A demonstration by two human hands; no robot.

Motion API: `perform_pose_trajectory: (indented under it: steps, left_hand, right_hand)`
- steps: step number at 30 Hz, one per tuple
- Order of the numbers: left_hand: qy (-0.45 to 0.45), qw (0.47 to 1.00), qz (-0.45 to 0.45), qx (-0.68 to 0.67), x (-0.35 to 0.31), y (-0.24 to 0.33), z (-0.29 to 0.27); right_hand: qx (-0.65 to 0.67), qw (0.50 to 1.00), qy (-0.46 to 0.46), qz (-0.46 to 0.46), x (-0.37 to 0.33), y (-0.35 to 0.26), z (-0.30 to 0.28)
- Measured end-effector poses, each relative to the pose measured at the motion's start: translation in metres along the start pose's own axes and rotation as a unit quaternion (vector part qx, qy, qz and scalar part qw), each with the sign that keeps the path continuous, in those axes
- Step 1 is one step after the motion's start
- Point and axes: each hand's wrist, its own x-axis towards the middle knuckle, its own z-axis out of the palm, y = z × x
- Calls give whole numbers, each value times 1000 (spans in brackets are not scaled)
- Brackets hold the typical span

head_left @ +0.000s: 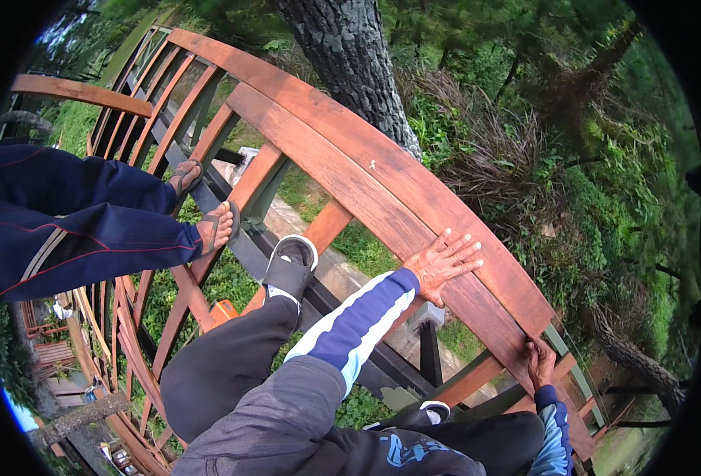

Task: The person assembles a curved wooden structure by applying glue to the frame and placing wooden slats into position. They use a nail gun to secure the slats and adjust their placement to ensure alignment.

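Note:
Two reddish-brown wooden planks run side by side along the outer edge of a raised frame: an inner plank (319, 163) and an outer plank (438, 194). My left hand (443, 266) lies flat on them with its fingers spread, across the seam. Nearer my right side, the outer plank stops at a cut end. There my right hand (541, 363) is closed, its fingers curled against the plank end and the inner plank's edge. Part of its grip is hidden.
Wooden joists (255, 178) cross over dark metal beams (430, 353), with open gaps showing ground below. Another person's sandalled feet (217, 226) stand on the frame at left. A small orange object (223, 312) sits near my knee. A tree trunk (350, 71) rises just beyond the planks.

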Motion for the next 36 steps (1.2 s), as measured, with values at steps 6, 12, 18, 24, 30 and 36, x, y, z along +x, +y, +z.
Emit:
perform_pose_trajectory:
  steps: [6, 12, 18, 24, 30, 36]
  left_hand:
    - [-17, 1000, -21, -6, 8, 4, 5]
    - [-15, 999, -37, 0, 12, 6, 4]
    - [-37, 998, -41, 11, 8, 15, 7]
    - [-2, 1000, -2, 18, 4, 3, 3]
    - [2, 999, 27, -25, 7, -4, 3]
    - [-16, 999, 50, -3, 7, -12, 2]
  right_hand:
    - [-90, 990, 19, -108, -4, -14, -2]
    - [-106, 991, 20, -84, -1, -31, -1]
    - [-53, 985, 126, -105, 17, -62, -63]
    - [103, 982, 63, -144, 28, -131, -67]
    - [-70, 975, -67, -201, 68, -155, 63]
    - [-104, 986, -64, -110, 89, -191, 117]
